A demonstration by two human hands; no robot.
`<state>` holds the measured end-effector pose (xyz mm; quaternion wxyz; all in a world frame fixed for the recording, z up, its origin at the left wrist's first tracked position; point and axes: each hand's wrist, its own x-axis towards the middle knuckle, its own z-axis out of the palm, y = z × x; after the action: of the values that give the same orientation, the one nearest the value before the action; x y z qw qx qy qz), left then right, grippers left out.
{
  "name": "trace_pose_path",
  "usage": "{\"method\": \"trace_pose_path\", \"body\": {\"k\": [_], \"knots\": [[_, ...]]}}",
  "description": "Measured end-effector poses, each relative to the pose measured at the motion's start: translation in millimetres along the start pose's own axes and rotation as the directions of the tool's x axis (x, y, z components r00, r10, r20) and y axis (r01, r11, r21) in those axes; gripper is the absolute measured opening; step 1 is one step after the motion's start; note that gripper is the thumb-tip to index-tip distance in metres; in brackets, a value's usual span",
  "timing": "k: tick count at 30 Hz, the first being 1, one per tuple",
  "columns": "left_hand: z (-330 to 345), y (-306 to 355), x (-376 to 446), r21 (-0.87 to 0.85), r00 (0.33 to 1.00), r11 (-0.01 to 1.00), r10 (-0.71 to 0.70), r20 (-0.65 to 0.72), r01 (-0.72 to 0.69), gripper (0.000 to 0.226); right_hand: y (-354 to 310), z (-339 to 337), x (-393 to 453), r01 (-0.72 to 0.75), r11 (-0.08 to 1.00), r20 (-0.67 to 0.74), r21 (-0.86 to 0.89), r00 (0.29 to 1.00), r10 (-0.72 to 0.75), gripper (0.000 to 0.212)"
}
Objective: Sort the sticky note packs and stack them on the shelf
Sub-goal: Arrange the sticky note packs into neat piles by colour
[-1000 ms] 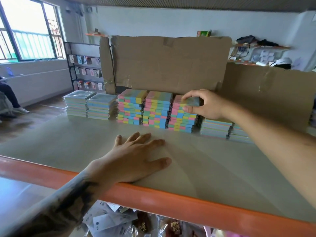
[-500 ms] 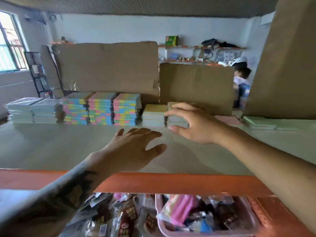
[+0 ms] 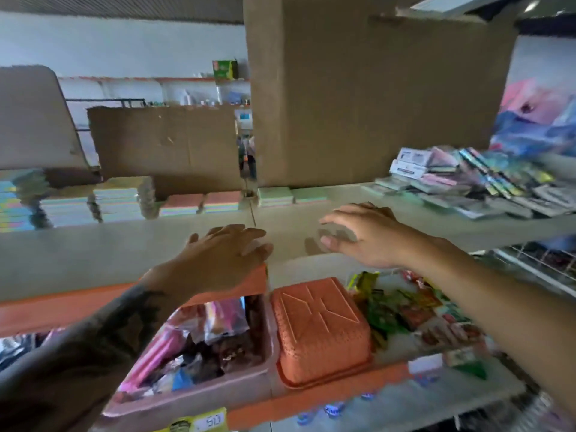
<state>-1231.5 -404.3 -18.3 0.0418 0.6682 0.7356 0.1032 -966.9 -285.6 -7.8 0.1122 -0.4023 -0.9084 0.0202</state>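
Observation:
Stacks of pastel sticky note packs (image 3: 199, 203) line the back of the grey shelf (image 3: 93, 251), with green packs (image 3: 276, 196) further right. A loose, jumbled pile of wrapped packs (image 3: 461, 182) lies at the shelf's right end. My left hand (image 3: 218, 260) rests flat near the shelf's orange front edge, fingers straight, holding nothing. My right hand (image 3: 364, 235) hovers over the bare shelf to its right, fingers loosely spread and empty, a short way from the jumbled pile.
Tall cardboard sheets (image 3: 358, 98) stand behind the packs. Below the shelf are a pink tray of wrapped goods (image 3: 199, 397), an upturned orange basket (image 3: 318, 328) and snack packets (image 3: 405, 307). A wire rack (image 3: 536, 263) sits at right.
The view has swung right along the shelf. My right hand left the multicolour stack it was touching and moved right, empty. My left hand slid right along the front edge.

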Motion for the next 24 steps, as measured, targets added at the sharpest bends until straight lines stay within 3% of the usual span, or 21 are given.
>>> {"method": "trace_pose_path", "body": {"k": [9,12,20,24], "knots": [[22,136,73,0.002,0.982,0.986,0.169,0.079,-0.170,0.064,122,-23,-58,-0.172,0.984,-0.053,0.047,0.983,0.174,0.056],[27,161,99,-0.022,0.972,0.977,0.215,0.098,-0.214,0.073,148,-27,-68,-0.206,0.978,-0.082,0.027,0.975,0.207,0.050],[36,215,188,-0.070,0.947,0.956,0.293,0.128,-0.286,0.064,207,-45,-56,-0.251,0.968,-0.216,0.019,0.944,0.249,0.045],[38,229,239,-0.036,0.954,0.954,0.298,0.034,-0.297,0.063,231,-55,-21,-0.301,0.953,-0.262,0.017,0.919,0.295,0.047]]}}
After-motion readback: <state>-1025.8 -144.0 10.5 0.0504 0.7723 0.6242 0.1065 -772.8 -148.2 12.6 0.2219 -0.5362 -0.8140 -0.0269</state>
